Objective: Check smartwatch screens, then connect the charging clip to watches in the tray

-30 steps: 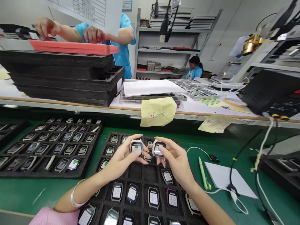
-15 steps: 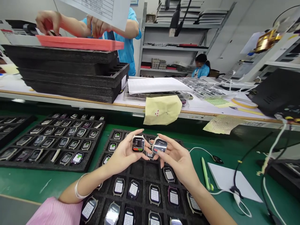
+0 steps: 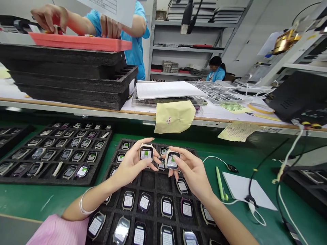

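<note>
My left hand [image 3: 135, 160] grips a smartwatch case [image 3: 146, 153] without a strap; its lit screen shows a white grid with a green patch. Close beside it, my right hand [image 3: 190, 166] holds a second smartwatch case [image 3: 171, 160], the thumb resting on its lit screen. Both watches are held above a black foam tray [image 3: 147, 181] whose pockets carry many similar watches. Most of those, such as a watch [image 3: 167, 207] with a pale frame, have lit white screens. Some pockets under my hands hold nothing.
Another foam tray [image 3: 100, 162] of watches lies at left. A pen [image 3: 219, 183], a white paper pad [image 3: 246, 190] and cables [image 3: 255, 204] are at right. Ahead, a shelf edge [image 3: 143, 117] bears stacked black trays [image 3: 74, 81]. A co-worker's hands [image 3: 51, 20] are over a red tray [image 3: 79, 42].
Both held watches' screens have switched from a dark display with red and green buttons to a white grid with green. The right thumb has moved up its screen. The view has shifted slightly.
</note>
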Tool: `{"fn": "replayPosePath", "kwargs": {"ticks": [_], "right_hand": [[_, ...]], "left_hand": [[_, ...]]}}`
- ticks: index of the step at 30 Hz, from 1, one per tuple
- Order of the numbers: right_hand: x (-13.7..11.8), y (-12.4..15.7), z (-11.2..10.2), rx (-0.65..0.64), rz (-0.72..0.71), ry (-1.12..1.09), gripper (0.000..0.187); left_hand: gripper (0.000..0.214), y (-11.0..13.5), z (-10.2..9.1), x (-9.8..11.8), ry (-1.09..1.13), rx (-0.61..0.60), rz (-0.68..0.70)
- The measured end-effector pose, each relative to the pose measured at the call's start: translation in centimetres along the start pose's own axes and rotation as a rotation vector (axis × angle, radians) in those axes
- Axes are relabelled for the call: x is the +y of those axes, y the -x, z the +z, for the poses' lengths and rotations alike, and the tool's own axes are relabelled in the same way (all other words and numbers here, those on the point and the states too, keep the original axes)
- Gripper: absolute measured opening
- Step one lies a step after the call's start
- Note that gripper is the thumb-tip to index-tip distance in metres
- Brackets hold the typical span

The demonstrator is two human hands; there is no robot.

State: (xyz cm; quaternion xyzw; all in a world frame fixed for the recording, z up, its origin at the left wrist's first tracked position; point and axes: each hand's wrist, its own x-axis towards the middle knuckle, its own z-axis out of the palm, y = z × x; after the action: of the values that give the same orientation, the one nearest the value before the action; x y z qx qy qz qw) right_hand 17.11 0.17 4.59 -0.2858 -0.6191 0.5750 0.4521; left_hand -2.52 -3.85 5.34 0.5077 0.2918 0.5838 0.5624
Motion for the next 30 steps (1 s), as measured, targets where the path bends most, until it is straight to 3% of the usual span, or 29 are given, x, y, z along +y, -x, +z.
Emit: {"fn": "replayPosePath", "kwargs": {"ticks": [7,10,15,21,27,30], "right_hand": [[-0.3,0.3,0.0,-0.128,0.026,-0.083,0.042],[-0.5,0.3,0.1,-0.18,0.032,-0.103,0.049],[-0.4,0.4,0.5,-0.122,0.026,-0.045,0.044],[-0.8,0.8,0.5,-0.169,0.037,-0.029,0.052],[0.1,1.4,-0.1,-0.217,0.085,0.078,0.055],[1.6,1.3,-1.3,-0.278,0.102,0.34,0.054]], "left_hand": [[0.027,-0.4,0.0,0.1,-0.059,0.07,0.006],[0.034,-0.3,-0.2,0.0,-0.036,0.066,0.011],[0.055,0.0,-0.2,-0.1,0.002,0.021,0.023],[0.059,0.2,0.0,0.0,0.008,0.007,-0.03],[0.059,0.6,-0.4,-0.8,0.012,-0.021,-0.085],[0.075,1.1,-1.0,-1.6,0.03,-0.073,-0.132]]}}
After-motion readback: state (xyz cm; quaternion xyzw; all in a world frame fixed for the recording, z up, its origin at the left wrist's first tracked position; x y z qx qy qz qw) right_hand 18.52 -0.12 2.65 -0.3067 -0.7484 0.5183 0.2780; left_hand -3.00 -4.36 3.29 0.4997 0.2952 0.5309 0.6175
